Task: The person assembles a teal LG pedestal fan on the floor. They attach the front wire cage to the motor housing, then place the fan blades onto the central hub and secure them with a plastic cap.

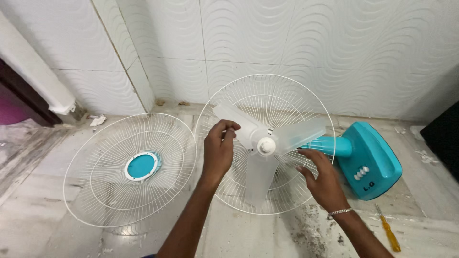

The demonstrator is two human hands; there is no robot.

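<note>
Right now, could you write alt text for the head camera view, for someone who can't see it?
A person's left hand grips one clear blade of a teal table fan lying on a tiled floor, while the right hand reaches toward the rear wire guard. A detached front guard lies left, a yellow screwdriver right.

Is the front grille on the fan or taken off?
Off: the front grille lies flat on the floor beside the fan, whose translucent blades are exposed.
</note>
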